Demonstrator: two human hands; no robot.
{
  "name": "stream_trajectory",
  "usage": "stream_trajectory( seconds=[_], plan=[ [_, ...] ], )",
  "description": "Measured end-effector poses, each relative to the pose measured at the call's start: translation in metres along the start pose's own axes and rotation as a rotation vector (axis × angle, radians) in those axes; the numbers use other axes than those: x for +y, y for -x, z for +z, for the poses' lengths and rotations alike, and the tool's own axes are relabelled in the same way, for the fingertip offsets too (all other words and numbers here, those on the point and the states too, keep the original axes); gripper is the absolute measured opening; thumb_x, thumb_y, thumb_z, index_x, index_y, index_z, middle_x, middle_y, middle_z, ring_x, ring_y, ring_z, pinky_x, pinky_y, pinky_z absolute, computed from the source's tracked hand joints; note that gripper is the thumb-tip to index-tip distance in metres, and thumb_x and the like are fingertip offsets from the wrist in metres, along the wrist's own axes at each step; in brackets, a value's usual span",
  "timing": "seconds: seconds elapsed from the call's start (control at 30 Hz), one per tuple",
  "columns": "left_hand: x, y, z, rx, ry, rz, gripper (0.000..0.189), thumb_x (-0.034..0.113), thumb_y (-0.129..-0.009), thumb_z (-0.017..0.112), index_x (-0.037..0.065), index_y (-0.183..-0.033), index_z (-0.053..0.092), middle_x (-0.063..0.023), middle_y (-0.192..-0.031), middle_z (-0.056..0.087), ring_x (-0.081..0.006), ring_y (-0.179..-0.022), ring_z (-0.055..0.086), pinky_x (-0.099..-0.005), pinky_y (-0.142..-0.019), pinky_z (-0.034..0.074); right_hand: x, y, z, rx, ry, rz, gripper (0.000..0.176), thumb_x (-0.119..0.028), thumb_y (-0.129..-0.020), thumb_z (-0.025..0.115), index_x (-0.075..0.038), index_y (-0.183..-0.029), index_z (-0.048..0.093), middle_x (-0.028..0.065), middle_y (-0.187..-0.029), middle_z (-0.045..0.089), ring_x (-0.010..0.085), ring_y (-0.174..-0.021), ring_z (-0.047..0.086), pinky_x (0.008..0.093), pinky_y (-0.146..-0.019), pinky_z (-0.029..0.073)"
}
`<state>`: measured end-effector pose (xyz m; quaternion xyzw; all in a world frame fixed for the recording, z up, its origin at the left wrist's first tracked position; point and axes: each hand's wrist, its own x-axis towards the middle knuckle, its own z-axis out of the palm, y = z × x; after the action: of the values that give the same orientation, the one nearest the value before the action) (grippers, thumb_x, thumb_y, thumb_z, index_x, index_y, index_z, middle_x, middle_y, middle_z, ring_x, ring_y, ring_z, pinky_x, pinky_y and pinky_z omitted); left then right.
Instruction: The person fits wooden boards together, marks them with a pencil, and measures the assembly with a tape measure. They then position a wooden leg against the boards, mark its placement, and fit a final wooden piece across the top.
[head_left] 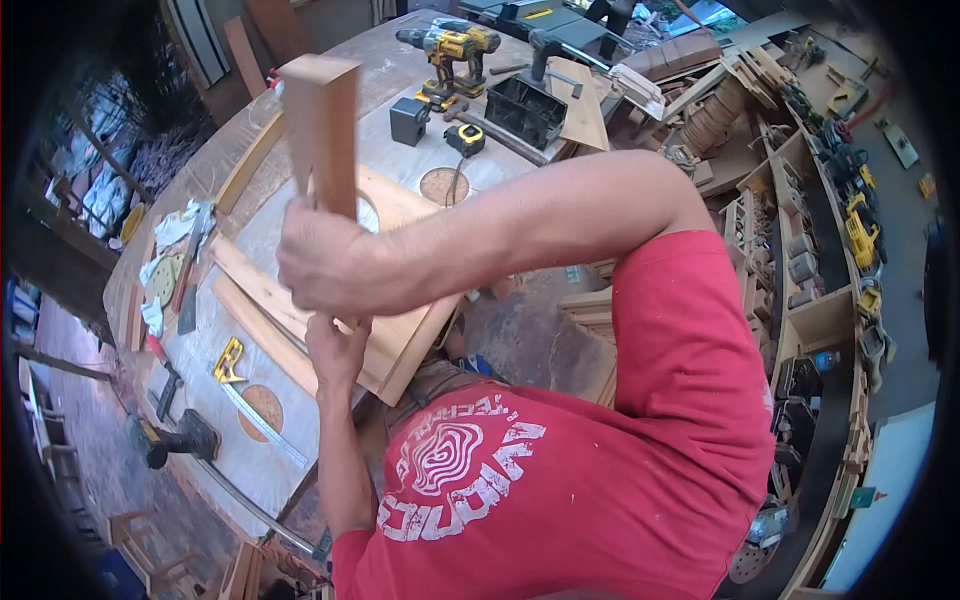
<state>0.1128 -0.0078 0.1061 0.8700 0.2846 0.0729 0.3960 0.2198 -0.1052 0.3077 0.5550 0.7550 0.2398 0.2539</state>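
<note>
My right hand (335, 262) is wrapped round a thick rectangular wooden block (322, 130), which stands nearly upright above the workbench and is slightly blurred. Just below, my left hand (338, 352) has its fingers closed over the wooden workpiece (415, 340); what they grip is hidden under my right fist. The workpiece is a pale box or panel with raised edges, lying at the bench's near side. A long wooden strip (262, 335) lies to its left.
On the bench (225, 375) lie a yellow combination square (232, 365), a hand saw (190, 280) and a tape measure (465, 138). Cordless drills (440, 50) stand at the back, beside a black open box (525, 112). Another power tool (172, 438) sits at the left edge. Crowded shelves (800, 250) line the right.
</note>
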Motion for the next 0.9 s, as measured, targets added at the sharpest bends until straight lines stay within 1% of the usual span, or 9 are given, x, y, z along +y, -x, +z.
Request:
stream_trajectory(
  seconds=[0.07,0.13,0.2,0.3,0.37,0.43,0.47,0.6,0.9],
  plan=[
    [0.021,0.005,0.000,0.290,0.176,0.279,0.057,0.021,-0.082,0.082,0.002,-0.131,0.058,-0.0140,-0.114,0.064,-0.0295,-0.114,0.059,-0.0413,-0.095,0.048,-0.016,0.007,-0.001,0.219,-0.006,0.016,0.020,-0.024,-0.081,0.067,-0.007,-0.086,0.077,0.0078,-0.094,0.067,0.0221,-0.071,0.066,0.0381,-0.060,0.049],
    [-0.018,0.009,0.032,0.511,-0.100,0.222,0.048,0.021,-0.093,0.071,0.006,-0.135,0.053,-0.0071,-0.135,0.056,-0.0209,-0.124,0.056,-0.0351,-0.098,0.049,-0.032,0.027,-0.006,0.406,-0.101,0.062,0.024,-0.024,-0.082,0.065,-0.002,-0.087,0.073,0.0107,-0.094,0.064,0.0212,-0.066,0.064,0.0359,-0.058,0.049],
    [-0.016,0.014,0.023,0.454,0.044,0.252,0.039,0.023,-0.093,0.072,0.007,-0.126,0.058,-0.0051,-0.127,0.060,-0.0187,-0.123,0.057,-0.0333,-0.094,0.051,-0.040,0.045,-0.012,0.517,-0.202,0.083,0.027,-0.024,-0.082,0.064,0.000,-0.092,0.070,0.0123,-0.094,0.062,0.0203,-0.062,0.062,0.0352,-0.056,0.049],
    [0.014,0.011,0.019,0.453,0.102,-0.089,0.029,0.019,-0.088,0.076,0.004,-0.111,0.065,-0.0091,-0.106,0.070,-0.0224,-0.106,0.067,-0.0368,-0.085,0.055,-0.039,0.054,0.006,0.525,-0.602,0.241,0.032,-0.020,-0.080,0.065,-0.001,-0.106,0.065,0.0141,-0.094,0.060,0.0213,-0.059,0.063,0.0378,-0.056,0.051],
    [-0.074,-0.019,0.030,0.230,0.185,0.136,0.040,0.018,-0.082,0.080,0.002,-0.116,0.067,-0.0163,-0.103,0.073,-0.0323,-0.097,0.071,-0.0421,-0.083,0.055,-0.040,0.052,0.032,0.579,-0.815,0.512,0.050,-0.020,-0.076,0.078,0.000,-0.117,0.058,0.0150,-0.106,0.061,0.0287,-0.080,0.068,0.0424,-0.070,0.055],
    [-0.055,-0.010,0.025,0.227,0.245,0.143,0.044,0.017,-0.080,0.082,0.002,-0.118,0.066,-0.0179,-0.107,0.073,-0.0315,-0.099,0.071,-0.0415,-0.085,0.055,-0.045,0.042,0.066,0.876,-0.973,0.823,0.060,-0.024,-0.074,0.085,0.000,-0.120,0.056,0.0143,-0.111,0.062,0.0315,-0.095,0.069,0.0429,-0.080,0.056],
    [-0.055,-0.008,0.024,0.211,0.244,0.129,0.045,0.017,-0.080,0.082,0.002,-0.119,0.066,-0.0180,-0.108,0.073,-0.0314,-0.100,0.071,-0.0414,-0.086,0.055,-0.048,0.038,0.079,0.811,-1.184,0.885,0.079,-0.034,-0.070,0.091,0.001,-0.129,0.053,0.0172,-0.123,0.062,0.0340,-0.115,0.063,0.0408,-0.095,0.052],
    [-0.082,-0.019,0.035,0.153,0.219,0.121,0.044,0.014,-0.075,0.085,0.003,-0.113,0.067,-0.0172,-0.099,0.071,-0.0341,-0.094,0.069,-0.0428,-0.083,0.054,-0.072,0.010,0.116,0.664,-1.478,0.706,0.096,-0.034,-0.069,0.092,0.001,-0.146,0.045,0.0205,-0.140,0.058,0.0337,-0.126,0.059,0.0397,-0.107,0.046],
    [-0.058,-0.010,0.026,0.231,0.220,0.192,0.038,0.010,-0.072,0.085,0.004,-0.104,0.065,-0.0155,-0.094,0.067,-0.0336,-0.088,0.064,-0.0429,-0.081,0.052,-0.076,-0.024,0.134,0.570,-1.675,0.697,0.081,-0.029,-0.069,0.085,0.000,-0.138,0.053,0.0225,-0.127,0.064,0.0349,-0.118,0.062,0.0398,-0.104,0.048]
  ],
)
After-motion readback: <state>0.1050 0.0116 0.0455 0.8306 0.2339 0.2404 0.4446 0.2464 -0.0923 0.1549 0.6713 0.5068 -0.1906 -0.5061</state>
